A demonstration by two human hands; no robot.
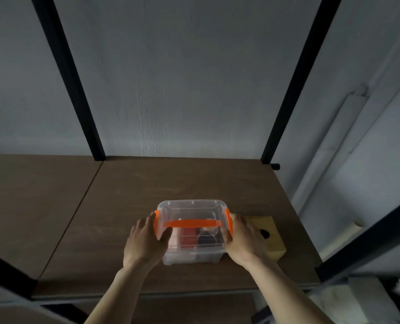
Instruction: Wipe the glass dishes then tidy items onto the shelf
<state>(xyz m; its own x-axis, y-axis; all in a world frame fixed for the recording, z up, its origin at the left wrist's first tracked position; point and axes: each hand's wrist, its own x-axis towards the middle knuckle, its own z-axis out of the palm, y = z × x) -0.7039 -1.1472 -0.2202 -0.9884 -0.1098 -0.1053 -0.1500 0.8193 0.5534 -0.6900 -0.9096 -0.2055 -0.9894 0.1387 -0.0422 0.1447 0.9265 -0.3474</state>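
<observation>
Tidying stage: left hand (pixel 145 239) and right hand (pixel 243 239) clasp clear plastic orange-latched box (pixel 192 230) on brown wooden shelf (pixel 129 195), lower centre; no glass dishes in view

Both bare forearms reach up from the lower frame; the left hand (pixel 145 242) and right hand (pixel 243 242) face each other, palms inward, fingers extended forward.
</observation>
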